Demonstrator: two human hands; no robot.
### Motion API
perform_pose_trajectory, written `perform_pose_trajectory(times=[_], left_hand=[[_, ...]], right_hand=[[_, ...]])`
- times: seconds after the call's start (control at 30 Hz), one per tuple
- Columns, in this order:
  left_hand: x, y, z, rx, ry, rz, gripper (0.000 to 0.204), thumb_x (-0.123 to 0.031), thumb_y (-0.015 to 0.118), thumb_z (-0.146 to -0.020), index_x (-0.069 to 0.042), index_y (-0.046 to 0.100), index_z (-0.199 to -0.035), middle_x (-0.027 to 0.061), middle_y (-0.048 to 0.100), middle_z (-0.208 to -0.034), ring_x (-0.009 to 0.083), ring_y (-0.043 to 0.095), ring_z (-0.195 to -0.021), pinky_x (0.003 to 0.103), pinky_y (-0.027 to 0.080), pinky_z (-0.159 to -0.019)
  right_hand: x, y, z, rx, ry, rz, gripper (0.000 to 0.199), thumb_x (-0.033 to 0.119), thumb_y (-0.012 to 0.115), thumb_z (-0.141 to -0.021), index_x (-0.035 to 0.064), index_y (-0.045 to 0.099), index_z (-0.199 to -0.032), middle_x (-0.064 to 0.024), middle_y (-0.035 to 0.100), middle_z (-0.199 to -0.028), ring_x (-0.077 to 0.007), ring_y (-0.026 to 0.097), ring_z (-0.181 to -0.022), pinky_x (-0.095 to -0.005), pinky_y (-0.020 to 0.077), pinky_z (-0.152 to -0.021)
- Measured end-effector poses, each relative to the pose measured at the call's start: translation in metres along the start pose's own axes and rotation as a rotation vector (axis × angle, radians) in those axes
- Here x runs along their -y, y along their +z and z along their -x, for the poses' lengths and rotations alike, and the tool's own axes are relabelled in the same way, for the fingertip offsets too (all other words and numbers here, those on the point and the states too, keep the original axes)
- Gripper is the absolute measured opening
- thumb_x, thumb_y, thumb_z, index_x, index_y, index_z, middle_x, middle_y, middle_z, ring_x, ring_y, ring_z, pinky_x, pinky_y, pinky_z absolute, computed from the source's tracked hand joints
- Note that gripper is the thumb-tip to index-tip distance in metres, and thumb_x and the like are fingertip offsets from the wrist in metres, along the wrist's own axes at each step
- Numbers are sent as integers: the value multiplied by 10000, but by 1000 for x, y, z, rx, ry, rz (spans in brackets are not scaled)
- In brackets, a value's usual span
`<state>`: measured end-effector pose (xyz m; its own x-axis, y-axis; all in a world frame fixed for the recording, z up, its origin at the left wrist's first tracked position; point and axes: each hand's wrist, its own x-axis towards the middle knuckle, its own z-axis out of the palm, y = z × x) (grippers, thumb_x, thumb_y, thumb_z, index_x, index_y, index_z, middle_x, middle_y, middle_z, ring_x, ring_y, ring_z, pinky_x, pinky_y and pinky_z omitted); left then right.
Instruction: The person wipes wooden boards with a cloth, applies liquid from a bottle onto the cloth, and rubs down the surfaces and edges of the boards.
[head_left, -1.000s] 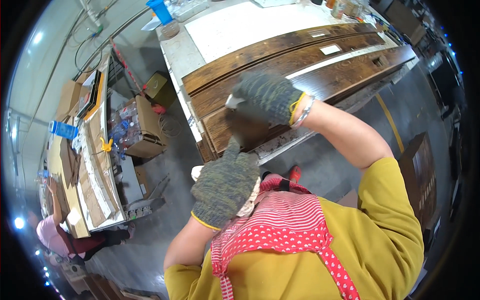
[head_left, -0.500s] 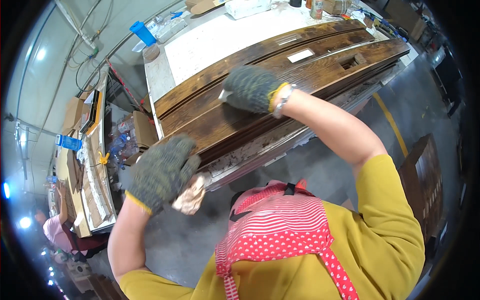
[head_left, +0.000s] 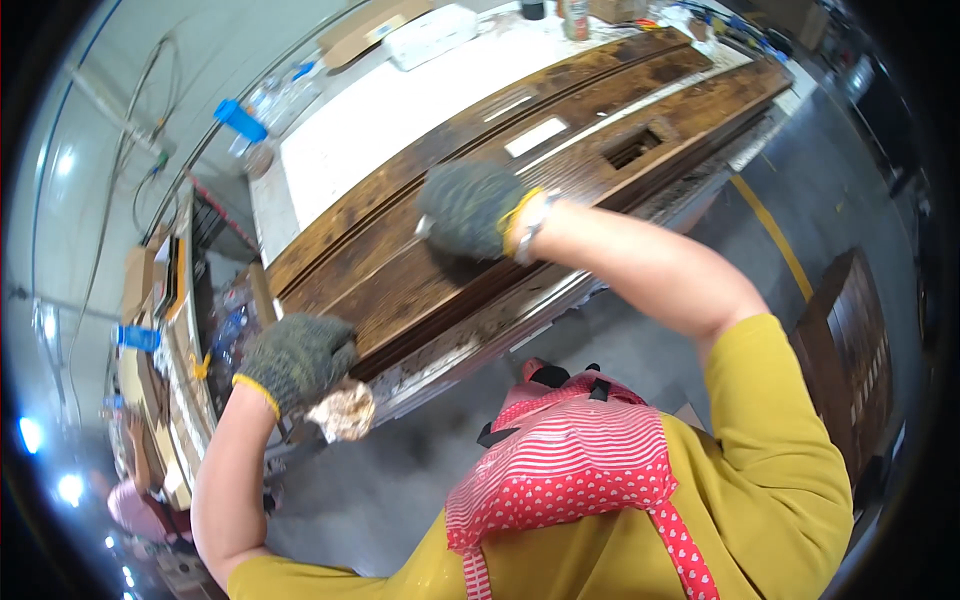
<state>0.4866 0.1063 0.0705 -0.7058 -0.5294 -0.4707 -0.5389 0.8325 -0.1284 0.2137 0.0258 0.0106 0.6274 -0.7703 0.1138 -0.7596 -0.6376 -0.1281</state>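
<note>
Dark brown stained wooden boards [head_left: 385, 285] lie side by side, with slots and a rectangular opening cut toward their right end. My right hand [head_left: 472, 208], in a dark grey knitted glove with a yellow cuff, presses on the boards near their middle. Its fingers are closed, and a small whitish piece [head_left: 422, 228] of unclear kind pokes out at their left. By the boards' near left end is my left hand [head_left: 298, 362], gloved alike and closed. A crumpled, stained cream cloth [head_left: 345, 410] hangs out of it beside the board edge.
The boards rest on a white-topped table [head_left: 345, 135] holding a blue-topped container [head_left: 240, 120], a white block-like package [head_left: 430, 37] and a can [head_left: 574, 20]. A cluttered bench and another person [head_left: 145, 505] are at left. A dark wooden panel [head_left: 850, 360] stands at right.
The whole view has shifted and turned a little. Against the boards, my right hand has slid slightly rightward toward the cut openings. My left hand stays near the left end, cloth still in it.
</note>
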Motion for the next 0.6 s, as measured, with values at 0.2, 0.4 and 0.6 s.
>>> perform_pose_trajectory(times=[0.2,0.4,0.6], left_hand=[[-3,7,0,56,-224,197,228,-316,615,-851,-138,650,-988,65,644,-1100,310,634,-979,404,527,-805],[-21,-43,-49,-26,-237,248,264,-349,530,-924,-141,661,-1021,126,663,-1057,355,636,-932,439,510,-803],[-56,-101,-189,-334,8,183,173,-261,596,-852,-139,697,-923,139,672,-921,354,651,-850,456,517,-737]], right_hand=[[-78,-29,55,95,305,30,234,257,736,-763,37,746,-842,-176,706,-812,-305,691,-774,-412,548,-776],[-153,-49,105,-96,408,145,293,314,632,-851,38,725,-815,-176,697,-822,-326,683,-780,-421,545,-729],[-121,-28,75,23,216,63,273,303,636,-823,51,740,-822,-184,703,-851,-323,692,-823,-412,542,-785]])
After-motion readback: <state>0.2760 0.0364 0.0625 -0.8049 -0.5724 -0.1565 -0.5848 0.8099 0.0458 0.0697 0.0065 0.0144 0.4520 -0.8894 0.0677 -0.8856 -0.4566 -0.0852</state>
